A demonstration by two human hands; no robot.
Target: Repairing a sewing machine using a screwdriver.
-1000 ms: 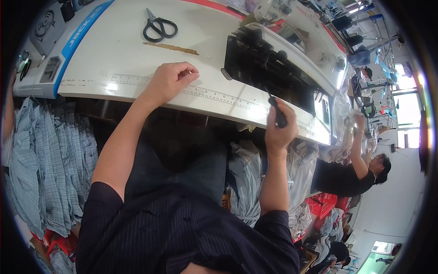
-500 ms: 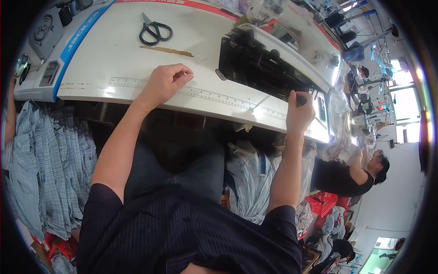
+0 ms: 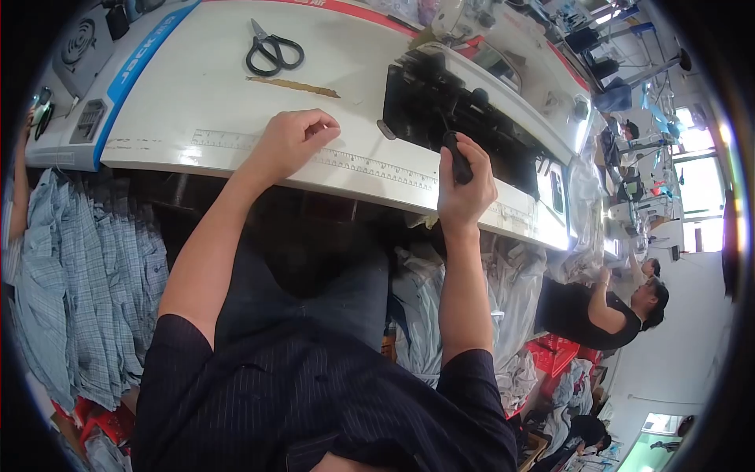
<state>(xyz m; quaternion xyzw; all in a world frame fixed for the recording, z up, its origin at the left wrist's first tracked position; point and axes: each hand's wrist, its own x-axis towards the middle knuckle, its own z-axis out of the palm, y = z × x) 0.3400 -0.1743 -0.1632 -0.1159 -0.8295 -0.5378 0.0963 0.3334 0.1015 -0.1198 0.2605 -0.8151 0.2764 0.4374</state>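
Note:
My right hand point(image 3: 468, 177) is closed around a black-handled tool point(image 3: 458, 155), its thin shaft pointing into the dark, exposed machinery point(image 3: 432, 98) of the sewing machine. My left hand point(image 3: 297, 138) rests with curled fingers on the white tabletop point(image 3: 173, 94), over a ruler scale point(image 3: 370, 169) along the front edge; I see nothing in that hand. Beyond it lie black-handled scissors point(image 3: 273, 53) and a ragged brown strip point(image 3: 295, 86).
A grey machine table with blue trim point(image 3: 79, 126) adjoins at left. Plaid shirts point(image 3: 86, 291) hang below it; pale garments point(image 3: 413, 322) and a red basket point(image 3: 554, 354) are at right. A co-worker in black point(image 3: 613, 318) works to the right; another person's arm point(image 3: 20, 189) shows at left.
My right hand and the tool swung right, then came back left and higher, toward the machinery. My left hand has barely moved. The co-worker at right has shifted.

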